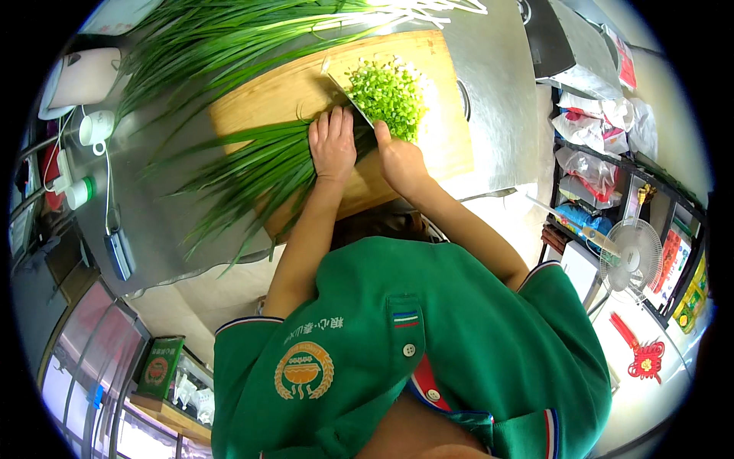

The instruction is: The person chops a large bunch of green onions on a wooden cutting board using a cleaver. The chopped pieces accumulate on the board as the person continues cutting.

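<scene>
On the shirt (pixel 474 329), pale lettering (pixel 308 329); right hand (pixel 402 162) grips knife (pixel 349 97).

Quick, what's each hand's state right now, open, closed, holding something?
Left hand: laid over the scallions; whether it's closed can't be told.
Right hand: closed, holding the knife.

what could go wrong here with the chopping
The left hand holds down the green stalks with its fingertips very close to the knife in the right hand, so a slip might cut a finger. The uncut ends also fan out past the edge of the cutting board, so a snag there could shift the bunch.
</scene>
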The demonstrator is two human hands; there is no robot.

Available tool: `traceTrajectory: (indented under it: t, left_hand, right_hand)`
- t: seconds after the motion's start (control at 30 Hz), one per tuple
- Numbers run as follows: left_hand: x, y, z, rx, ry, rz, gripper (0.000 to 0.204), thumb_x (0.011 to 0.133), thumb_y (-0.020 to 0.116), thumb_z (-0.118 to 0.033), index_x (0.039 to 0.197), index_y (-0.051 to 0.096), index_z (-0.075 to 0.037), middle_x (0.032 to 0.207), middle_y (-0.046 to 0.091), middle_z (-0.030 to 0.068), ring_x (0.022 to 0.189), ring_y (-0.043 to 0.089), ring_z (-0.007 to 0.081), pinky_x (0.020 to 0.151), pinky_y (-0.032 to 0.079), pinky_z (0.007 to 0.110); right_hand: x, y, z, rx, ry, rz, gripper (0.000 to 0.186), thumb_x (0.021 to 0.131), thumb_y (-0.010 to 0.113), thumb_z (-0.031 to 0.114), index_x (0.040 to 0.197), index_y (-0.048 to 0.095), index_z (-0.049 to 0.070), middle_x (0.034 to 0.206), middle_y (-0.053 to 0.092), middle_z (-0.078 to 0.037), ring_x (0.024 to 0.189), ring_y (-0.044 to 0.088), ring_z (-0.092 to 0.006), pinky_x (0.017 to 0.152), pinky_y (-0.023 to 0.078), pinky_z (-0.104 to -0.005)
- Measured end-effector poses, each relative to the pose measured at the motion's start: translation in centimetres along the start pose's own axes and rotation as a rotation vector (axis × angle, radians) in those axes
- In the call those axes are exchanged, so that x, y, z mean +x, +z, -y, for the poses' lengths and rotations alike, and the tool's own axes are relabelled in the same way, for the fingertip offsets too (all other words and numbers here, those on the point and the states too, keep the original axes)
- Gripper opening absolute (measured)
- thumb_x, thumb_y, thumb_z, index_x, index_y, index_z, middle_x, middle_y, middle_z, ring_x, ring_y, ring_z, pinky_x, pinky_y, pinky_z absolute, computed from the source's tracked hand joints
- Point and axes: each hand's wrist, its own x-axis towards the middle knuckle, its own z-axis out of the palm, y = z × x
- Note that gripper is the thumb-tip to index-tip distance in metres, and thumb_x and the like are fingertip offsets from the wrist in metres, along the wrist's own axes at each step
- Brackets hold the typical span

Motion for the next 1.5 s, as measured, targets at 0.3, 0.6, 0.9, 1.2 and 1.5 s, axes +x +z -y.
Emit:
traceTrajectory:
  t: [0.3, 0.6, 0.9, 1.2, 1.5]
  left_hand:
    - [-0.2, -0.4, 0.0, -0.004, -0.034, -0.042, 0.026, 0.085, 0.059, -0.013, 0.110, 0.060, -0.007, 0.113, 0.057, 0.0067, 0.108, 0.049, 0.0282, 0.101, 0.035, 0.045]
    - [-0.3, 0.1, 0.0, 0.024, 0.002, 0.012, 0.026, 0.086, 0.052, -0.016, 0.110, 0.060, -0.009, 0.114, 0.058, 0.0056, 0.106, 0.051, 0.0252, 0.095, 0.037, 0.040]
    - [-0.4, -0.4, 0.2, -0.028, -0.039, 0.017, 0.027, 0.084, 0.056, -0.012, 0.110, 0.057, -0.007, 0.114, 0.055, 0.0086, 0.105, 0.052, 0.0260, 0.092, 0.038, 0.039]
    - [-0.8, -0.2, -0.1, -0.017, -0.037, 0.007, 0.030, 0.083, 0.053, -0.013, 0.112, 0.057, -0.008, 0.117, 0.055, 0.0068, 0.106, 0.051, 0.0256, 0.094, 0.038, 0.039]
    - [-0.5, -0.1, 0.1, -0.044, -0.114, 0.043, 0.026, 0.082, 0.056, -0.012, 0.107, 0.056, -0.006, 0.112, 0.055, 0.0087, 0.104, 0.051, 0.0265, 0.093, 0.038, 0.040]
  right_hand:
    - [-2.3, -4.3, 0.7, 0.014, -0.048, 0.004, 0.037, 0.082, 0.049, 0.003, 0.119, 0.044, -0.001, 0.059, 0.059, -0.016, 0.054, 0.060, -0.0335, 0.049, 0.047, -0.0435]
    - [1.0, -0.3, 0.5, -0.053, -0.064, 0.004, 0.040, 0.082, 0.048, -0.001, 0.121, 0.042, -0.001, 0.067, 0.063, -0.017, 0.061, 0.064, -0.0320, 0.053, 0.051, -0.0408]
    - [-2.2, -4.6, 1.1, 0.032, -0.069, 0.011, 0.032, 0.083, 0.047, 0.002, 0.115, 0.043, 0.000, 0.058, 0.059, -0.018, 0.053, 0.060, -0.0360, 0.049, 0.047, -0.0460]
    - [0.4, -0.1, 1.0, 0.027, -0.023, -0.016, 0.028, 0.083, 0.046, -0.002, 0.111, 0.043, -0.001, 0.065, 0.062, -0.017, 0.062, 0.064, -0.0338, 0.056, 0.052, -0.0418]
    - [-3.1, -3.0, 0.5, 0.071, -0.013, 0.044, 0.034, 0.084, 0.048, 0.004, 0.117, 0.043, -0.003, 0.058, 0.058, -0.020, 0.053, 0.059, -0.0376, 0.049, 0.047, -0.0462]
